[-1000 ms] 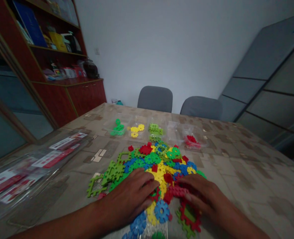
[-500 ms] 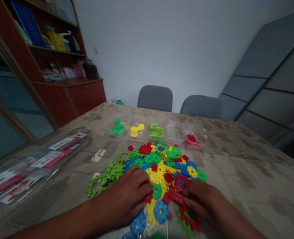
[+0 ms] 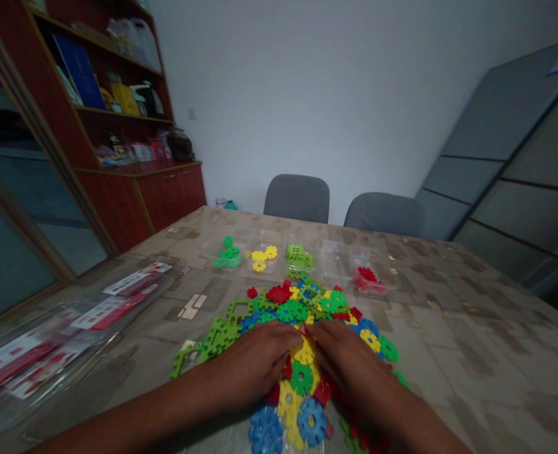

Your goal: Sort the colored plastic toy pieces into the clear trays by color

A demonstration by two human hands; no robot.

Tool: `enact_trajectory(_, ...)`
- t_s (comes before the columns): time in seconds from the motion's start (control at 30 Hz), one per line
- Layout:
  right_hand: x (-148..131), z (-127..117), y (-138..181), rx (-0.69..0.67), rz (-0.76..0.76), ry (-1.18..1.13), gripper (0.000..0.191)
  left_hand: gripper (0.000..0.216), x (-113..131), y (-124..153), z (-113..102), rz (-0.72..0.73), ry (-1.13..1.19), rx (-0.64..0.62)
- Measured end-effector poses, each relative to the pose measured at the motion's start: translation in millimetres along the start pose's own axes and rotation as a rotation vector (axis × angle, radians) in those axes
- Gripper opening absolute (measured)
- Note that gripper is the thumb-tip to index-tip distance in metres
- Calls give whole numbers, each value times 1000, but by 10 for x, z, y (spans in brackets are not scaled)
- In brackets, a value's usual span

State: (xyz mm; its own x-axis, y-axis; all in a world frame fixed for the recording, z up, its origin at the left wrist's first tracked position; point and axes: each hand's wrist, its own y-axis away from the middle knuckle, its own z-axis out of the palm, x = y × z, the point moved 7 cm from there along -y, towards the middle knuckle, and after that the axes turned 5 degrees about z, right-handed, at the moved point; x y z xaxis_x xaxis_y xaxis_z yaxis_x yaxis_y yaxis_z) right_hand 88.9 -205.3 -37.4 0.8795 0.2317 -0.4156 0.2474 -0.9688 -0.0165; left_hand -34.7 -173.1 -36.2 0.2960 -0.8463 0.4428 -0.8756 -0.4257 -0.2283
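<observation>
A heap of plastic interlocking pieces lies on the table in front of me, with green discs [image 3: 302, 377], blue discs [image 3: 312, 421], yellow discs [image 3: 288, 403] and light-green square pieces [image 3: 219, 339] mixed with red ones. My left hand [image 3: 267, 356] rests over the middle of the heap, fingers curled together. Close beside it, my right hand [image 3: 342, 356] bends down with its fingertips nearly touching those of the left. A bit of red shows between the fingertips. What either hand grips is mostly hidden.
Behind the heap stands a row of clear tubs holding green pieces [image 3: 229, 255], yellow pieces [image 3: 262, 257], light-green pieces [image 3: 298, 258] and red pieces [image 3: 367, 277]. Clear plastic packaging [image 3: 94, 315] lies at left. Two grey chairs [image 3: 297, 198] stand beyond the table.
My right hand has moved left and farther in over the heap, up to my left hand. The left hand has shifted slightly right. The view has tilted up a little.
</observation>
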Motion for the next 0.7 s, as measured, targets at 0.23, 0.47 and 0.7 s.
enact_trajectory(0.23, 126, 91, -52, 56, 41, 39, 56, 38, -78, -135, 49, -72, -75, -57)
enact_trajectory(0.47, 56, 71, -93, 13, 70, 75, 4, 21, -164, -124, 114, -56, -287, -77)
enact_trajectory(0.7, 156, 83, -158, -19, 17, 101, 24, 19, -204, -69, -69, -69, -167, -46)
